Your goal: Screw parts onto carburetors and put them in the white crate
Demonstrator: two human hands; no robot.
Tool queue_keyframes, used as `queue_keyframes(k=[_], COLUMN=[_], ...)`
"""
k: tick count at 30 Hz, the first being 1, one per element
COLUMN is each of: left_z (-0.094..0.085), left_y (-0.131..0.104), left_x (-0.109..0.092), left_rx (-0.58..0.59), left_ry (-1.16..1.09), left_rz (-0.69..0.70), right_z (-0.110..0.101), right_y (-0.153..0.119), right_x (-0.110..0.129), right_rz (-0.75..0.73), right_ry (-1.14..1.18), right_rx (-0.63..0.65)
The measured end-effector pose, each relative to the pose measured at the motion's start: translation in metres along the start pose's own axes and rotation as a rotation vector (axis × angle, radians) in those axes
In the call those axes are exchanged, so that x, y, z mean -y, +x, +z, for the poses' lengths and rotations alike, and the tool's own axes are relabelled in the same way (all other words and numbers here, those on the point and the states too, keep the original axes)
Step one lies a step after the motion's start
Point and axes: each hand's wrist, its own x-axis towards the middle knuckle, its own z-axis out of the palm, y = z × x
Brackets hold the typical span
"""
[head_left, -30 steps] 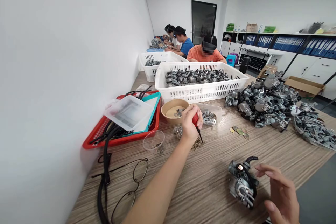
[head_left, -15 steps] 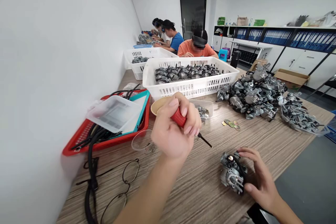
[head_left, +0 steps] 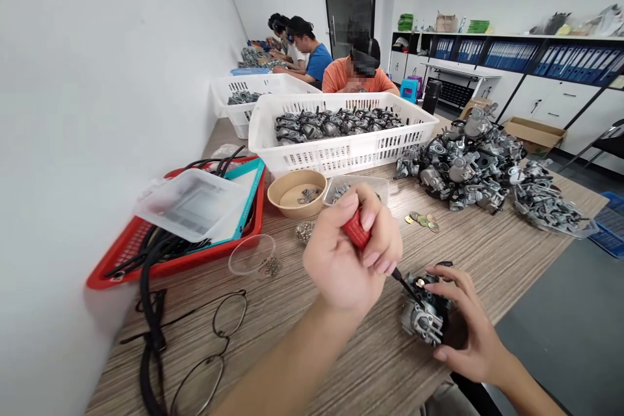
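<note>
A white wall flanks your wood-grained worktop, where a white basket stands behind a beige bowl. Your right hand holds a carburetor between thumb and fingers, near the front edge; your left hand grips a red screwdriver, its tip seemingly touching it.

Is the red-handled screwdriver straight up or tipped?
Tipped: the red-handled screwdriver slants from the left hand down rightward toward the silver-and-black metal part.

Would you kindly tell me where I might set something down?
Bare wood shows between the metal discs and the right hand, with another patch between the eyeglasses and the left forearm. It is crowded farther back, where the tan bowl, clear tray, white basket and heaped metal parts sit close together.
</note>
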Motion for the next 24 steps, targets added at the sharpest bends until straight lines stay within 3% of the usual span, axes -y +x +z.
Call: queue_keyframes(k=[10, 14, 17, 21, 24], left_z=[-0.001, 0.001, 0.004, 0.008, 0.009], left_y=[0.002, 0.003, 0.002, -0.002, -0.006], left_x=[0.0, 0.001, -0.001, -0.009, -0.015], left_rx=[-0.011, -0.029, -0.038, -0.035, -0.006], left_ry=[-0.033, -0.061, -0.068, -0.082, -0.057], left_rz=[-0.04, -0.056, -0.034, 0.04, 0.066], right_z=[0.001, -0.008, -0.019, -0.026, -0.024], right_y=[0.001, 0.011, 0.027, 0.049, 0.057], right_x=[0.004, 0.008, 0.023, 0.049, 0.06], right_rz=[0.005, 0.007, 0.008, -0.033, -0.039], right_ry=[0.036, 0.088, 0.071, 0.02, 0.021], right_rx=[-0.04, -0.139, -0.185, -0.099, -0.112])
